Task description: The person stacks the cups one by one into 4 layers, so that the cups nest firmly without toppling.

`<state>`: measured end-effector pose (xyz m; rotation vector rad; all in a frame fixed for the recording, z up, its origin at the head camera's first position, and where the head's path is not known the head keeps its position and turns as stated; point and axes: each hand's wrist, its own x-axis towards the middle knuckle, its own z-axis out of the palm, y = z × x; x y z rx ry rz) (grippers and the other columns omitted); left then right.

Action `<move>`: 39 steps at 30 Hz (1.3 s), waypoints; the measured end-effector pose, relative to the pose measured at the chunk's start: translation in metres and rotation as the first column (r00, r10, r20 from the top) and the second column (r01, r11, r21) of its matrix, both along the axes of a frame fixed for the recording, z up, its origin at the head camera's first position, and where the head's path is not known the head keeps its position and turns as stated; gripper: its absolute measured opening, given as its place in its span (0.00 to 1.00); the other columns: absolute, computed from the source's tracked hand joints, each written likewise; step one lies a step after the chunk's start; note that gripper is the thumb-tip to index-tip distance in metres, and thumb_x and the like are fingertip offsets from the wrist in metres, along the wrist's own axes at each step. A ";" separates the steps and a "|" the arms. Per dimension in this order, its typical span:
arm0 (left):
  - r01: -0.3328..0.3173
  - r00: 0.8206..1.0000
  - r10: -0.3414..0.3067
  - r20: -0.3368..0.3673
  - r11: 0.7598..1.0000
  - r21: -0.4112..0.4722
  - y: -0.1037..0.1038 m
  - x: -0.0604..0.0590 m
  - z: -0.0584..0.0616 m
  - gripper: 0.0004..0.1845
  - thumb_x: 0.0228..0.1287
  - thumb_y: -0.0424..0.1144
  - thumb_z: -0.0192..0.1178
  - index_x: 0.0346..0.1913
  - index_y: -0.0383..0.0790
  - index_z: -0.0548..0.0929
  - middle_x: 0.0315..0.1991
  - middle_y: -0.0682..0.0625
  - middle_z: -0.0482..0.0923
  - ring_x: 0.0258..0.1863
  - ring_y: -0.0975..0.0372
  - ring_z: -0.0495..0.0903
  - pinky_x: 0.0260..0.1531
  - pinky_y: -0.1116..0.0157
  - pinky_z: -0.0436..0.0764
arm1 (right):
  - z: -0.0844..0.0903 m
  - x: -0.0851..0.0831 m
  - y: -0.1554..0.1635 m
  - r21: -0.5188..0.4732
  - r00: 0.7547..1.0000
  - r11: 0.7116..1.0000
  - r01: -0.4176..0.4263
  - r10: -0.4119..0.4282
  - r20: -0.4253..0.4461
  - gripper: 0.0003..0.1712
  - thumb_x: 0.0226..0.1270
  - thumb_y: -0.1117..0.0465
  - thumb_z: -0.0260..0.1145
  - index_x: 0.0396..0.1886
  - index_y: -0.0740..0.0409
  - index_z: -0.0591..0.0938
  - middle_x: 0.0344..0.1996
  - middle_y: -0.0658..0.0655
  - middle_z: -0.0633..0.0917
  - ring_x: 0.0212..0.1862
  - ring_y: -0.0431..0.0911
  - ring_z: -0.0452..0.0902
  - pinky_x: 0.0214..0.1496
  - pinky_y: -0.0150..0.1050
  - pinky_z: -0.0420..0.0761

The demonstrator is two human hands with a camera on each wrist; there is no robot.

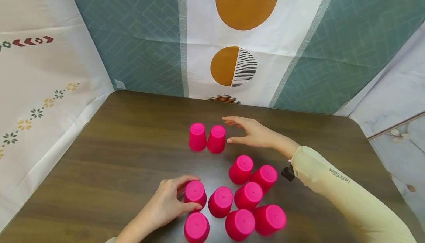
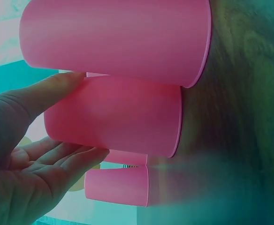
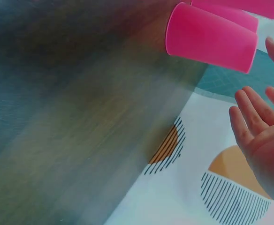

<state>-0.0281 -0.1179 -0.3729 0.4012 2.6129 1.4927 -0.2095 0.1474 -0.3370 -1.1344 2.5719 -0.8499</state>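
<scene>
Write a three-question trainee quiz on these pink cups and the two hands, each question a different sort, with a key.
1. How many pink cups stand upside down on the wooden table?
2. True or false: the right hand grips the far right cup of the rear pair.
3. Which cup does the left hand hold? A. the near-cluster cup at the left of its middle row; B. the far left cup; C. none.

Key: 1. Nine. 2. False; its fingers are spread beside it, not touching. 3. A.

Right sleeve (image 1: 338,184): small dark print, reads roughly "LetsSlim"; no other legible text.
</scene>
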 end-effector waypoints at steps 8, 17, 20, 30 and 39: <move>0.008 0.993 -0.010 -0.122 1.000 -0.016 0.004 -0.007 0.001 0.27 0.39 0.39 0.77 0.47 0.43 0.81 0.46 0.54 0.79 0.45 0.62 0.79 0.43 0.67 0.81 | 0.002 0.026 0.020 -0.033 0.998 0.998 0.047 -0.046 0.036 0.31 0.60 0.50 0.67 0.62 0.53 0.70 0.57 0.49 0.76 0.60 0.44 0.71 0.61 0.44 0.71; -0.068 0.960 0.090 -0.266 0.994 0.090 0.002 -0.026 0.021 0.30 0.38 0.40 0.78 0.51 0.51 0.81 0.45 0.63 0.78 0.44 0.71 0.78 0.45 0.69 0.79 | 0.005 0.057 0.034 -0.020 0.996 1.000 0.004 -0.002 0.086 0.33 0.59 0.49 0.67 0.63 0.51 0.70 0.56 0.48 0.77 0.55 0.43 0.75 0.56 0.47 0.75; -0.066 0.947 0.099 -0.307 0.991 0.118 0.000 -0.033 0.029 0.31 0.38 0.40 0.78 0.52 0.52 0.81 0.45 0.64 0.78 0.44 0.70 0.78 0.45 0.71 0.79 | 0.004 0.067 0.038 -0.046 0.998 0.999 0.009 -0.006 0.065 0.33 0.57 0.52 0.70 0.62 0.55 0.71 0.57 0.48 0.77 0.56 0.43 0.75 0.57 0.45 0.75; -0.016 0.984 0.060 -0.170 0.968 0.249 0.002 -0.060 0.048 0.30 0.38 0.42 0.78 0.49 0.48 0.79 0.45 0.55 0.82 0.45 0.67 0.82 0.48 0.71 0.77 | -0.004 0.093 0.042 -0.040 1.000 0.999 0.002 -0.002 -0.004 0.34 0.53 0.51 0.73 0.60 0.46 0.73 0.57 0.47 0.75 0.58 0.43 0.71 0.50 0.45 0.80; 0.065 0.972 -0.014 -0.233 0.975 0.212 0.031 -0.092 0.059 0.27 0.42 0.39 0.76 0.49 0.46 0.79 0.43 0.56 0.81 0.42 0.66 0.81 0.43 0.67 0.81 | -0.004 0.097 0.036 0.009 1.000 1.000 -0.003 0.003 -0.023 0.36 0.53 0.54 0.72 0.63 0.54 0.72 0.60 0.53 0.75 0.60 0.48 0.71 0.49 0.43 0.81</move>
